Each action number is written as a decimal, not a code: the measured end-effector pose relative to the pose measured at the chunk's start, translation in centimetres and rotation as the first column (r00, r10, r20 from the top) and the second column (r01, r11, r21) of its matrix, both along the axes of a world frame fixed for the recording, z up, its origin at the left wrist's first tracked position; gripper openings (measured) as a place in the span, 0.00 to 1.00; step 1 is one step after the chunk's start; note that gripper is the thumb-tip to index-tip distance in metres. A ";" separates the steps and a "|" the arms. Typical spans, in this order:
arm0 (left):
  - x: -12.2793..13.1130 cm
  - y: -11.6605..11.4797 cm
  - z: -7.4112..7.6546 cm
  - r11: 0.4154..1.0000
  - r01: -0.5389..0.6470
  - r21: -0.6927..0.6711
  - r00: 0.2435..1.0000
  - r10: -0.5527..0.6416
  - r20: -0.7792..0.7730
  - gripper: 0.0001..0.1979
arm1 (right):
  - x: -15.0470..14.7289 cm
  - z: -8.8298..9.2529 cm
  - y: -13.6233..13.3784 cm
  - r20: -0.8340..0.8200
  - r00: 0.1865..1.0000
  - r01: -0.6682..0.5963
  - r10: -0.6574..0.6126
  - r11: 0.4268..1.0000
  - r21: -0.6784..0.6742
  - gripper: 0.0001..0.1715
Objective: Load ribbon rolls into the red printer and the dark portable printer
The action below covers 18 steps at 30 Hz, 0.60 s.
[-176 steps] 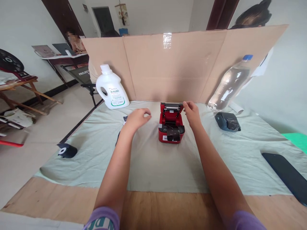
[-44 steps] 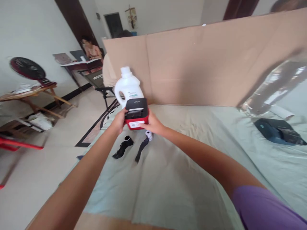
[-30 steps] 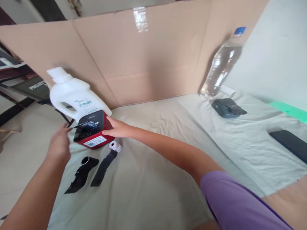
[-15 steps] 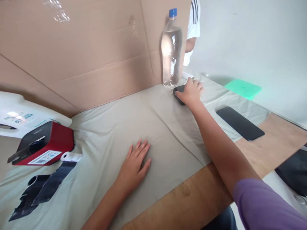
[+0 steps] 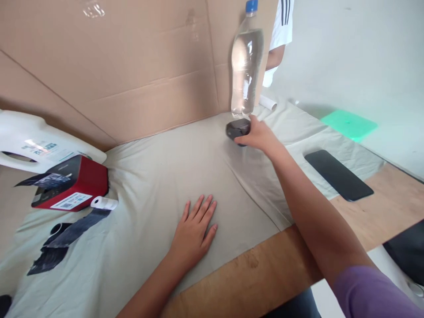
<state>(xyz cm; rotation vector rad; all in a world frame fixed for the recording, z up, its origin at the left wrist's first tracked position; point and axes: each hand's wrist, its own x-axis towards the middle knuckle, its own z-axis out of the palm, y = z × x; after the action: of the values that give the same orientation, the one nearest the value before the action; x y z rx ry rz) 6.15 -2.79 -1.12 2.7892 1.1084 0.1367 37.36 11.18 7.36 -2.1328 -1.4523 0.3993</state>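
My left hand lies flat on the beige cloth, fingers stretched out and holding nothing. Farther off, my right hand grips a small dark, rounded box-like object, thumb on its near side; its exact kind I cannot make out. Just behind that object stands a clear plastic bottle with a blue cap, filled most of the way with clear liquid. To the right of my right forearm a black smartphone lies flat, partly on cloth and partly on bare wood.
At left are a red-and-black printer-like box, a white jug, a white paper roll and dark strips. Cardboard walls the back. A green flat item lies far right; a person's arm shows behind the cardboard.
My right hand has moved left with the dark object, which now sits in front of the bottle. My left hand stays flat on the cloth. The view has shifted slightly.
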 end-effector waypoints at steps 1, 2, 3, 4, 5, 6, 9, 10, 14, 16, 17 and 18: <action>0.0 -0.2 0.0 1.000 -0.006 -0.001 1.000 0.006 0.007 0.30 | -2.5 0.4 -0.3 0.013 0.998 -0.059 0.059 0.998 0.035 0.63; 0.1 -0.3 -0.1 1.000 -0.008 -0.003 1.000 0.008 0.015 0.30 | -5.2 0.6 -0.6 0.019 0.993 -0.121 0.120 0.991 0.064 0.65; 0.1 -0.5 -0.1 1.000 -0.008 -0.006 1.000 0.008 0.024 0.30 | -8.0 0.5 -0.9 0.013 0.986 -0.168 0.168 0.982 0.086 0.67; 0.1 -0.6 -0.1 1.000 -0.006 -0.012 0.999 0.007 0.036 0.30 | -10.7 0.2 -1.3 -0.002 0.979 -0.201 0.202 0.975 0.099 0.68; 0.1 -0.7 -0.1 1.000 -0.005 -0.018 0.999 0.006 0.052 0.30 | -13.2 -0.3 -1.8 -0.019 0.974 -0.221 0.225 0.968 0.115 0.68; 0.1 -0.8 -0.1 1.000 -0.005 -0.025 0.997 0.007 0.072 0.30 | -15.3 -0.9 -2.2 -0.033 0.968 -0.243 0.249 0.961 0.129 0.68; 0.1 -0.8 0.1 0.998 -0.016 -0.064 0.990 0.025 0.142 0.27 | -19.3 -3.2 -3.3 -0.060 0.962 -0.253 0.266 0.954 0.161 0.67; 0.1 -0.8 0.2 0.996 -0.019 -0.083 0.986 0.032 0.162 0.26 | -19.9 -3.8 -3.6 -0.065 0.964 -0.243 0.258 0.954 0.175 0.67; 0.0 -0.8 0.6 0.989 -0.020 -0.145 0.969 0.055 0.242 0.23 | -21.2 -5.1 -4.4 -0.049 0.975 -0.206 0.219 0.961 0.185 0.67; 0.0 -0.7 0.8 0.987 -0.014 -0.159 0.957 0.060 0.284 0.24 | -21.7 -5.2 -4.8 -0.019 0.978 -0.202 0.209 0.963 0.178 0.68; 0.0 -0.7 0.8 0.986 -0.009 -0.166 0.952 0.059 0.302 0.24 | -22.0 -5.2 -5.0 -0.003 0.979 -0.202 0.206 0.962 0.184 0.69; -0.1 -0.7 0.8 0.985 -0.003 -0.173 0.947 0.058 0.316 0.24 | -22.3 -5.3 -5.2 0.014 0.979 -0.203 0.204 0.960 0.192 0.69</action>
<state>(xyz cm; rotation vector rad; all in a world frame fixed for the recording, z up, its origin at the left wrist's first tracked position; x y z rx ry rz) 6.08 -3.45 -0.30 2.4845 1.0282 0.4586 15.02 6.00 2.09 -1.8359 -1.6434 0.3246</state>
